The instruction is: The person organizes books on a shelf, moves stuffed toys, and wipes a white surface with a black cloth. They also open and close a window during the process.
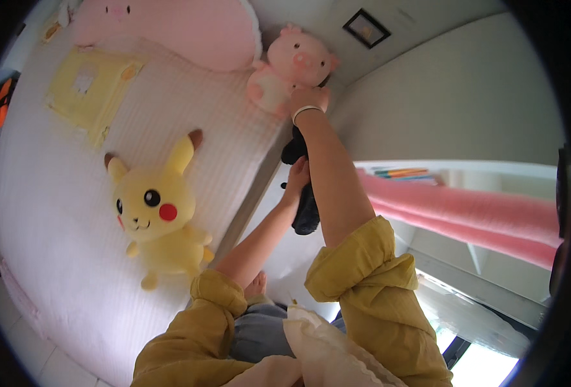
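My left hand [299, 175] grips a black plush toy [307, 215], partly hidden behind my right forearm. More of the black plush shows above that hand, beside my right wrist. My right hand [309, 99] is on the chest and side of a pink pig plush toy [299, 59], fingers curled in. The pig leans at the bed's far corner, by the wall. A small dark patch shows beyond my right fingers; what it belongs to is unclear. Lower on the bed [218, 111], to the left, lies a yellow Pikachu plush toy [157, 208], face up.
A large pink plush cushion [179, 34] lies across the head of the bed. Left of centre is a folded yellow cloth item [97, 82]. A small framed picture [366, 28] is by the wall. On the right, a pink fabric roll [459, 208] runs along a white shelf with books [404, 174].
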`<state>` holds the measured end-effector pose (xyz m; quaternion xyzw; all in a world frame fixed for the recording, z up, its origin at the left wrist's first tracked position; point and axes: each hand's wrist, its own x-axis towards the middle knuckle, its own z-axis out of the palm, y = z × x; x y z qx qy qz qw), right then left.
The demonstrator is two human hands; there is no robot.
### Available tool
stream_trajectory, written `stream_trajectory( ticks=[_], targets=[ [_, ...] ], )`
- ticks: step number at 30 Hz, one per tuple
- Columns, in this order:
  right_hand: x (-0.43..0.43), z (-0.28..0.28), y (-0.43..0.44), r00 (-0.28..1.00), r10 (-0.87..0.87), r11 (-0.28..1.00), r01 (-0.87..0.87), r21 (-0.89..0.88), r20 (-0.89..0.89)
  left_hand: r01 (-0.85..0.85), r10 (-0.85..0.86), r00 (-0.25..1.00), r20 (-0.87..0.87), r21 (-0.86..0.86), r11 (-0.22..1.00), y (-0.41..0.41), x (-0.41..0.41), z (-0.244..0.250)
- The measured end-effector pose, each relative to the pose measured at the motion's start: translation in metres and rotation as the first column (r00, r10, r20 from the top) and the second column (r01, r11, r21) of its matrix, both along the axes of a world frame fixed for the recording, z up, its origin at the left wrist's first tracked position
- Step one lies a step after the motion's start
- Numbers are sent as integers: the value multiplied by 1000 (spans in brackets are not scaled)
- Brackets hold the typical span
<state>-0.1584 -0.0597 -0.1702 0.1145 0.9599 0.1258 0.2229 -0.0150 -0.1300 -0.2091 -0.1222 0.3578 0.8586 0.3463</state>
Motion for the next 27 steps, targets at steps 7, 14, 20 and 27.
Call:
stream_trajectory(
  ticks=[7,14,20,27],
  targets=[
    [146,-72,-40,997,12,954,-34,-298,-76,-76,-721,534,-442,-874,480,-59,87,-55],
    [253,-103,-25,976,-25,904,-70,-421,-216,-713,-854,426,-299,-692,-114,-227,-46,-14],
    [325,-173,83,765,-515,800,267,-537,-387,-603,-889,457,28,-725,-333,-329,-88,-66],
    [524,-130,170,437,-853,506,828,-242,-286,-741,-925,380,-6,-600,-301,-288,-54,-36]
  ],
)
